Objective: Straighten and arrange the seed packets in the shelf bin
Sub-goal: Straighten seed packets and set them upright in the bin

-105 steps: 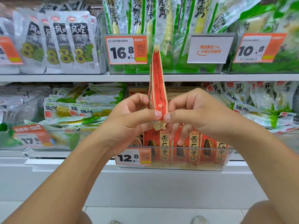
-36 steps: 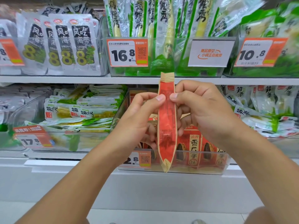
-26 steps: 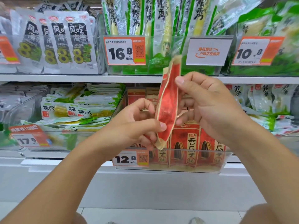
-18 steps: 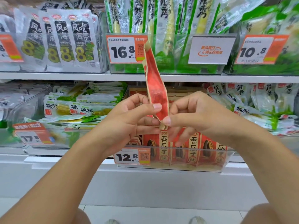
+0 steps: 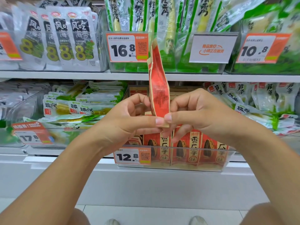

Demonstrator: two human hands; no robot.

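A red seed packet (image 5: 158,88) stands upright and edge-on in front of the shelf, its tan-trimmed top leaning a little left. My left hand (image 5: 128,120) and my right hand (image 5: 199,116) pinch its bottom edge from either side, thumbs meeting at the lower corner. Below and behind the hands, a clear shelf bin (image 5: 227,159) holds a row of upright red sunflower seed packets (image 5: 193,146) facing front. More packets lie further back in the bin, partly hidden by my hands.
A 12.8 price tag (image 5: 132,156) hangs on the bin's front left. Bins of green-and-white bamboo shoot packs (image 5: 78,108) flank it on the same shelf. Above, the upper shelf (image 5: 227,77) carries seaweed packs (image 5: 65,38) and green pickled packs.
The packet was turned and tilted between my hands, held lower a second ago with fingers near its top. Now it stands higher, pinched at its bottom edge by both hands.
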